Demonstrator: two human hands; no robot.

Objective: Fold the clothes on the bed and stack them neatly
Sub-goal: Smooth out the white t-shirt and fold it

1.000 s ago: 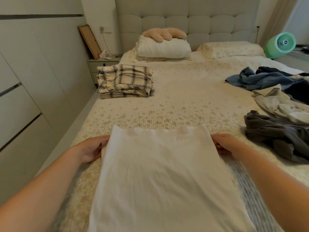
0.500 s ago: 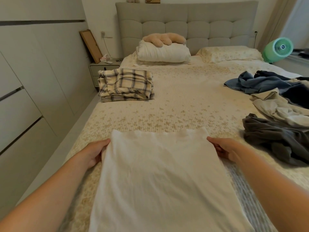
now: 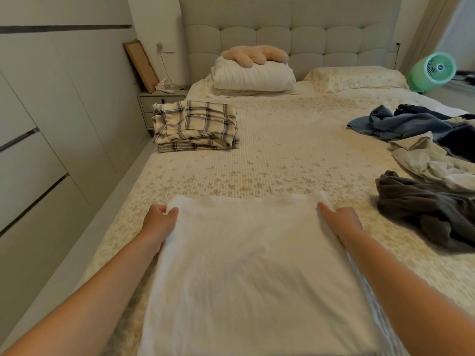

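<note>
White garment point(image 3: 246, 273) spread flat on near part of bed point(image 3: 282, 155), running from bottom edge of view up to mid-bed. Left hand point(image 3: 159, 222) at far-left corner of it, grip clamped: thumb on top, fingers curled under the edge. Right hand point(image 3: 341, 219) at far-right corner, fingers curled onto the edge, grip also clamped on the cloth. Both forearms alongside the garment's sides.

Folded plaid garment point(image 3: 195, 125) stacked at left edge of bed, well apart from the white one. Unfolded pile at right: dark grey garment point(image 3: 424, 211) nearest, beige garment point(image 3: 426, 160) behind it, blue garment point(image 3: 401, 122) further back. White pillow point(image 3: 253, 75) at padded headboard point(image 3: 290, 34), plush toy point(image 3: 254, 55) lying on it. Nightstand point(image 3: 159, 101) left of bed, green fan point(image 3: 431, 71) far right.
</note>
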